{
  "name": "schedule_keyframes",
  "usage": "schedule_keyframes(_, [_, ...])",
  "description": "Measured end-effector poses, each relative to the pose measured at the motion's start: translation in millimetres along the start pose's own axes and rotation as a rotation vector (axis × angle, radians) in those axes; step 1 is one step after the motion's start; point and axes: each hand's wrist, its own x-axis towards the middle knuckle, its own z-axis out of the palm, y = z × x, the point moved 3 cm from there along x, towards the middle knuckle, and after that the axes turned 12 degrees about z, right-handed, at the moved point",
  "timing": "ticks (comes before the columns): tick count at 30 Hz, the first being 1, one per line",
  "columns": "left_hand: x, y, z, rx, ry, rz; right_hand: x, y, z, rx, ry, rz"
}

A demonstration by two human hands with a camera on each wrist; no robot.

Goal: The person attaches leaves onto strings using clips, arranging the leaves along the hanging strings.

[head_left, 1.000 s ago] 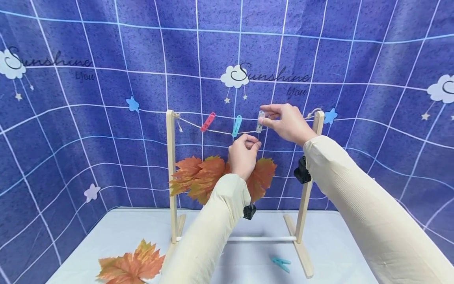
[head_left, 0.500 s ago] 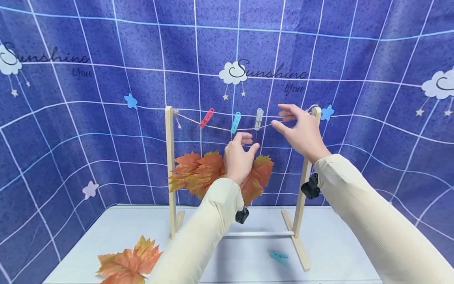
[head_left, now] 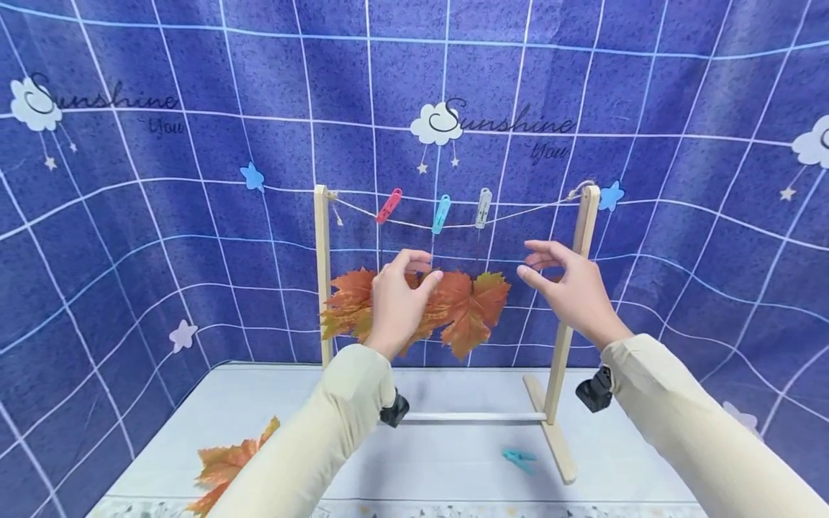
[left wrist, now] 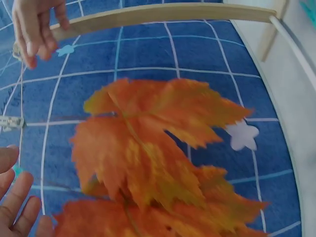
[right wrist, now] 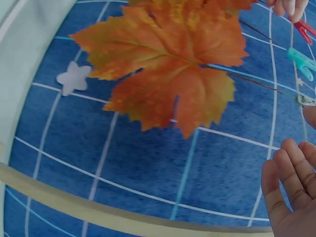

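Observation:
Three clothespins grip a thin cord [head_left: 527,211]: a red clothespin [head_left: 389,206], a blue clothespin [head_left: 441,214] and a clear clothespin [head_left: 483,208]. Orange maple leaves [head_left: 476,309] hang by thin stems below them; in the right wrist view one leaf [right wrist: 168,64] shows its stem reaching the clear clothespin. My left hand [head_left: 398,298] is in front of the leaves, fingers bent loosely and thumb apart, holding nothing. To the right of the leaves hovers my right hand [head_left: 573,291], also holding nothing, near the wooden post.
A wooden frame with a right post [head_left: 573,302] and a left post [head_left: 322,273] carries the cord. On the white table [head_left: 447,460] lie a blue clothespin [head_left: 519,459] and another maple leaf [head_left: 227,460], partly covered by my left sleeve. A blue patterned cloth [head_left: 214,144] hangs behind.
My right hand has let go of the clear clothespin and moved right and down. My left hand has released the stem below it and drawn back left and down. The leaf stays hanging.

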Motion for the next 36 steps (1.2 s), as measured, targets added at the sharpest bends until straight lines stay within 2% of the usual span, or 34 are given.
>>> schedule_keyframes(8, [-24.5, -16.5, -26.1, 0.040, -0.055, -0.017, -22.2, 30, 3, -0.033, -0.028, 0.047])
schedule_keyframes(17, [-55.7, -41.1, -49.3, 0.076, -0.114, -0.047, -44.3, 60, 9, -0.048, -0.051, 0.106])
schedule_keyframes(27, [-88.3, -61.5, -75.0, 0.155, -0.131, -0.071, -69.2, 89, 26, -0.028, -0.059, 0.102])
schedule_keyframes(36, [-115.9, -85.1, -98.9, 0.180, -0.161, -0.178, -93.6, 120, 46, 0.001, -0.128, 0.138])
